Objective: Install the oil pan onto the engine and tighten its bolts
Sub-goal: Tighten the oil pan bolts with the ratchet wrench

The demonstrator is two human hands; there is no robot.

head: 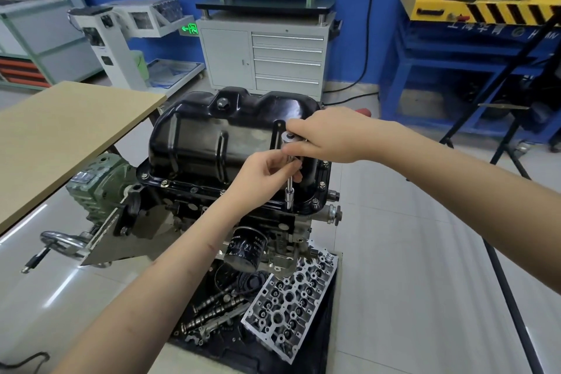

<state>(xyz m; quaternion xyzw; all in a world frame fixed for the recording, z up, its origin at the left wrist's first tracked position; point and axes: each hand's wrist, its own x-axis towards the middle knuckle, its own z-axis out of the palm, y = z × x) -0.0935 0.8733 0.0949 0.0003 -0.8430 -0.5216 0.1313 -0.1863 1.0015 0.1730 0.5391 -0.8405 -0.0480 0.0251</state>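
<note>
Oil pan: glossy black steel oil pan (212, 143), frame centre, seated on grey engine block (273, 228).
Right hand (328, 136): grips silver ratchet wrench (290, 161) head.
Left hand (261, 173): pinches its shaft.

Two bare hands work a socket wrench (290, 179) at the near rim of a black oil pan (212, 136) seated on an upturned engine (194, 215). The right hand (324, 136) grips the ratchet head; the left hand (264, 171) pinches the extension. A cylinder head (291, 304) and camshafts (212, 310) lie below.
</note>
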